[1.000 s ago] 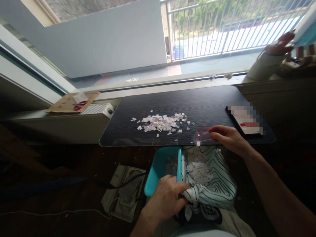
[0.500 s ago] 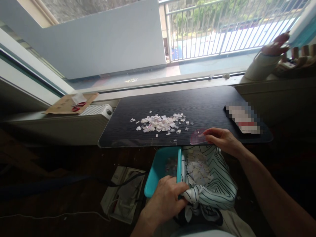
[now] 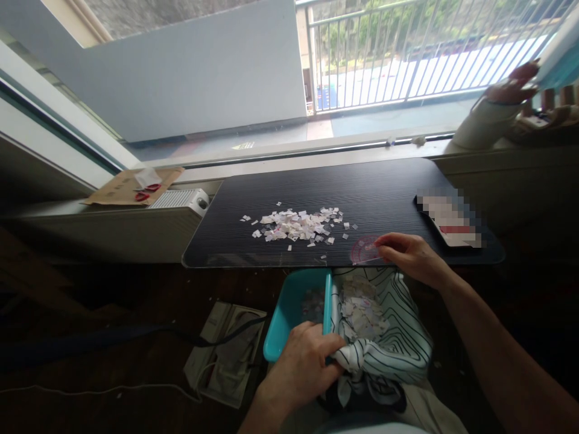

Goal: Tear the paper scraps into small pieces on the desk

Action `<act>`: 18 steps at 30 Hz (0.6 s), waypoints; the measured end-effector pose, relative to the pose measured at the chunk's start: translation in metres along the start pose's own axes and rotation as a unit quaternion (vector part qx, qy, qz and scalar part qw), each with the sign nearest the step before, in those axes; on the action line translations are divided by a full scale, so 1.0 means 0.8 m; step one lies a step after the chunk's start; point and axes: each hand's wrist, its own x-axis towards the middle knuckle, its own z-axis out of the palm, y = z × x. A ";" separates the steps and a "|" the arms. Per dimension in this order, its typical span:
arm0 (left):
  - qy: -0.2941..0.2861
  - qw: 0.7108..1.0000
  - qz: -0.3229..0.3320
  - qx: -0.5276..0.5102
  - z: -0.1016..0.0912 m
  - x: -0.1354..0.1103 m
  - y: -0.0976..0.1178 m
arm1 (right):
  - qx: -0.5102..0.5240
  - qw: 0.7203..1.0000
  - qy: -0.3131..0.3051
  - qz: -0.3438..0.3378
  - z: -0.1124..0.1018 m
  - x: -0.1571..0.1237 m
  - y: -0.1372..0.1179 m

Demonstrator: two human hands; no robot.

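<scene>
My right hand (image 3: 409, 256) rests on the front edge of a dark table (image 3: 371, 187), fingers pinched on a clear pink plastic disc (image 3: 363, 250) lying flat there. A heap of small white paper scraps (image 3: 298, 226) sits left of the disc. Below the table edge, my left hand (image 3: 305, 364) grips the rim of a teal tray (image 3: 289, 310) together with a striped white cloth (image 3: 398, 337). More paper scraps (image 3: 362, 307) lie in the cloth and in the tray.
A card with red print (image 3: 452, 220) lies at the table's right end. A white radiator (image 3: 181, 200) and a brown envelope (image 3: 131, 187) stand at the left. Another person's sleeved hand (image 3: 500, 102) reaches up at the far right by the window. A power strip box (image 3: 224, 355) lies on the floor.
My right hand slid the pink disc a little left along the table edge, then back slightly right. The left hand has kept its grip on tray and cloth.
</scene>
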 end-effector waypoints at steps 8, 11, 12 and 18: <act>0.004 1.000 0.003 -0.005 0.004 -0.002 -0.003 | -0.037 0.999 -0.013 -0.031 -0.003 0.002 -0.009; 0.004 1.000 0.007 -0.008 0.003 -0.002 -0.003 | -0.055 0.997 -0.023 -0.039 -0.003 0.003 -0.010; 0.006 1.000 0.006 -0.008 0.003 -0.002 -0.004 | -0.054 0.998 -0.019 -0.038 -0.003 0.003 -0.009; 0.013 1.000 0.013 -0.010 0.005 -0.001 -0.005 | -0.080 0.994 -0.006 -0.075 -0.001 -0.001 -0.007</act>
